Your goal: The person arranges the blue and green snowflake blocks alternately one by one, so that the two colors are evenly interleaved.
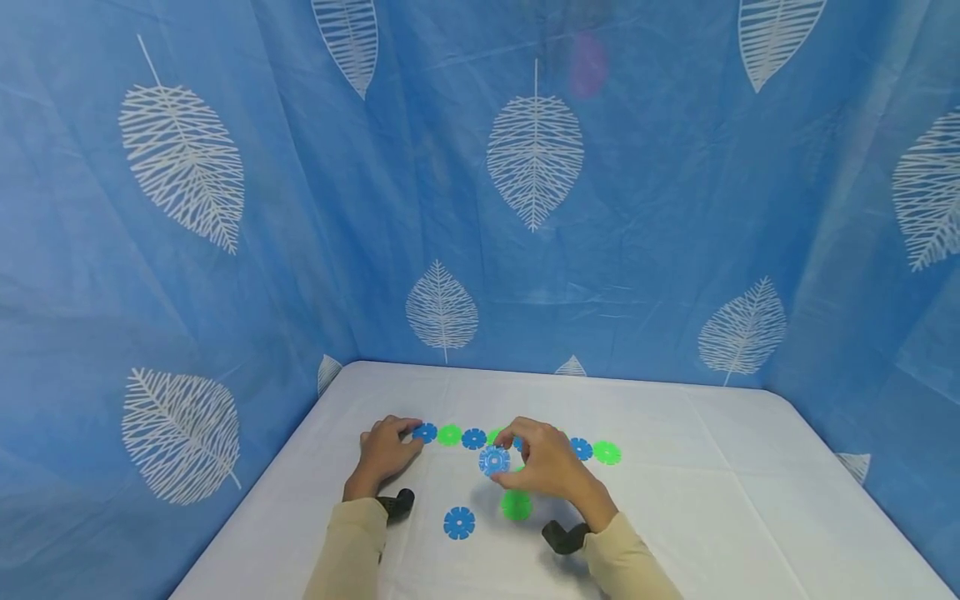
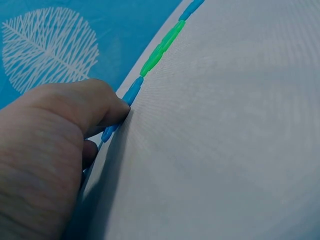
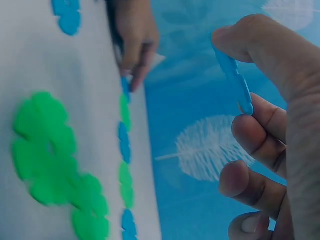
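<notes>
My left hand [image 1: 384, 457] rests at the left end of a row of flat plastic snowflake discs. Its thumb and finger pinch the end blue snowflake disc [image 2: 131, 92]. Raised above the table, my right hand [image 1: 546, 460] pinches another blue snowflake disc [image 1: 494, 461] by its edges between thumb and index finger; the other fingers are bent and hold nothing. From the left end, blue and green discs alternate, among them a green disc [image 1: 449, 434] and a blue disc [image 1: 474, 438]. Part of the row is hidden behind my right hand.
Nearer me on the white table [image 1: 697, 500] lie a loose blue disc [image 1: 459, 522] and a green disc [image 1: 517, 505]. Another green disc [image 3: 91, 210] shows beyond it in the right wrist view. A blue leaf-patterned curtain [image 1: 637, 250] surrounds the table's back and sides.
</notes>
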The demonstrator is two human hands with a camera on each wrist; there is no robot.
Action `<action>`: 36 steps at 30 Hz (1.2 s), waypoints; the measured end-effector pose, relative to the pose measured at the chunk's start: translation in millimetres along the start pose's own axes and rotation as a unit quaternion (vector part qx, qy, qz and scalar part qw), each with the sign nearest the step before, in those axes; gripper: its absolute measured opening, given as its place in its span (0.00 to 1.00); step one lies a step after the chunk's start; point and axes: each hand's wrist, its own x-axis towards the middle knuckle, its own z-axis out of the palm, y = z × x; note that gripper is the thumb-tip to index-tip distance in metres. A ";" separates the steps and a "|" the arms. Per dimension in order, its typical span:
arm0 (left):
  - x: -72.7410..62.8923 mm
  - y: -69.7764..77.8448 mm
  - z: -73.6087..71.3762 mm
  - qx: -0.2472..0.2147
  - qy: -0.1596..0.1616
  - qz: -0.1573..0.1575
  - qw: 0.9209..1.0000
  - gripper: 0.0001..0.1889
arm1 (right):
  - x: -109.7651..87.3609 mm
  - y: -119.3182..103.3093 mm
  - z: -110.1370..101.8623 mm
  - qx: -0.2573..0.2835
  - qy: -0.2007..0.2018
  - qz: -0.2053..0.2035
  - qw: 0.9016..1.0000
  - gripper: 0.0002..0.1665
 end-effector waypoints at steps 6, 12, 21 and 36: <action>-1.0 0.3 0.0 0.004 -0.002 0.002 1.000 0.20 | -2.8 5.7 -20.0 -0.009 0.059 0.001 0.998 0.22; -3.6 4.9 -3.0 0.000 -0.007 -0.003 1.000 0.20 | -9.2 11.3 -31.9 -0.022 0.068 0.012 0.997 0.22; -5.7 6.9 -4.7 0.002 -0.009 -0.008 1.000 0.19 | -23.3 25.1 -50.0 -0.054 0.075 0.024 0.995 0.22; -4.1 4.5 -2.4 0.002 -0.004 -0.003 1.000 0.19 | -60.0 70.1 -91.7 -0.107 0.135 0.098 0.980 0.24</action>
